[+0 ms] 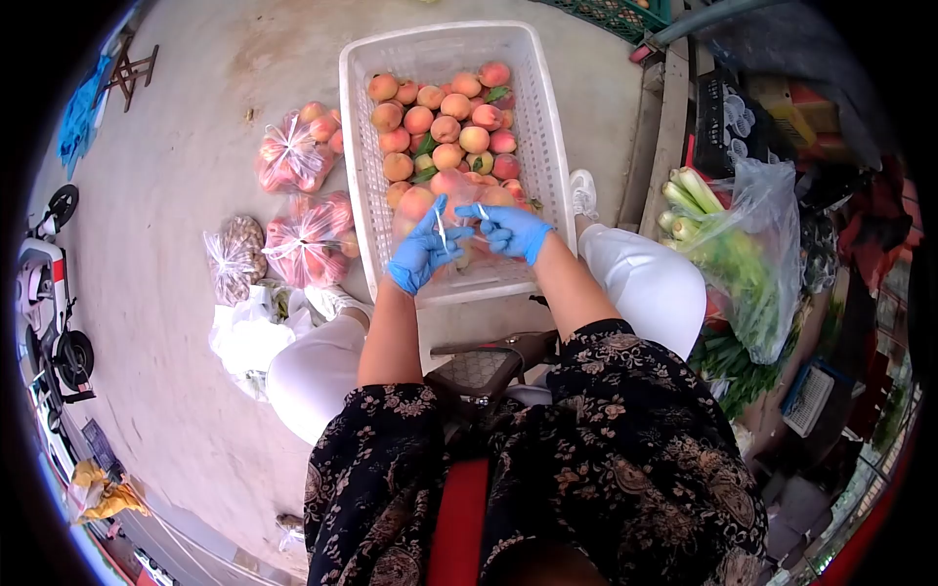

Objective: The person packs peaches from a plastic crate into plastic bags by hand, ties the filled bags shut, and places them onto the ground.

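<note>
The blue-gloved left hand (pixel 418 256) has its fingers closed on a white twisted strip (pixel 441 231), apparently a handle of a clear plastic bag (pixel 459 200). Just to its right, the blue-gloved right hand (pixel 516 232) pinches another pale end of that bag between thumb and fingers. The two sets of fingertips are near each other with a small gap between. The bag lies just beyond and beneath the fingers, at the near end of a white perforated plastic crate (pixel 354 171), with peaches showing through it. Farther from the fingers in the crate lie loose peaches (pixel 447 129) and a few green leaves (pixel 425 146). Left of the fingers, outside the crate, a knotted bag of peaches (pixel 311 244) sits on the concrete floor (pixel 186 322), with another peach bag (pixel 293 151) beyond it. Well to the right stand thick-stalked green vegetables (pixel 696 190) in clear plastic. Far left is a parked scooter (pixel 49 293).
</note>
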